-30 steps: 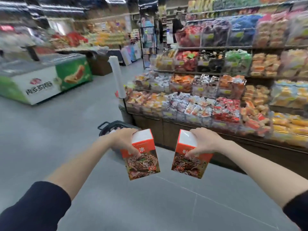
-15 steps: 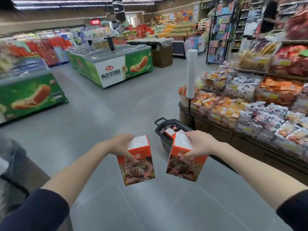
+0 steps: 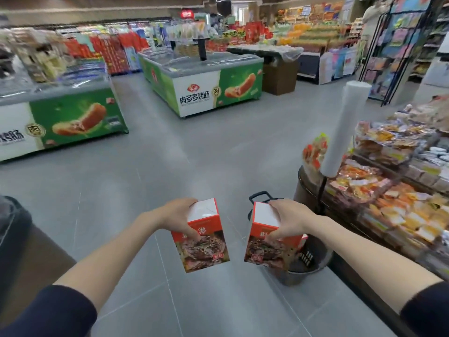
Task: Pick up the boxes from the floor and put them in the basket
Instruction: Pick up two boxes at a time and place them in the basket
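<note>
Head view: both hands are held out in front of the person above the grey tiled floor (image 3: 170,166), each gripping one box from above. The left hand (image 3: 178,215) has its fingers curled over the top edge of the left box (image 3: 204,242), with fingertips pressed on the printed front. The right hand (image 3: 289,221) clamps the right box (image 3: 264,244) the same way, thumb on the white top and fingers down the front.

The two boxes look alike: tall cartons with a plain white top, an orange-red band with white characters below it, and a dark photo of a meat dish over the lower part. Both hang tilted, their bottoms leaning toward each other, close but apart.

The dark plastic basket (image 3: 313,259) stands on the floor at near right, partly hidden behind the right box; the left box is left of it, over bare floor. On the right is a snack shelf (image 3: 388,203) with a roll of plastic bags (image 3: 345,127), and far across the aisle a green freezer chest (image 3: 206,91).
</note>
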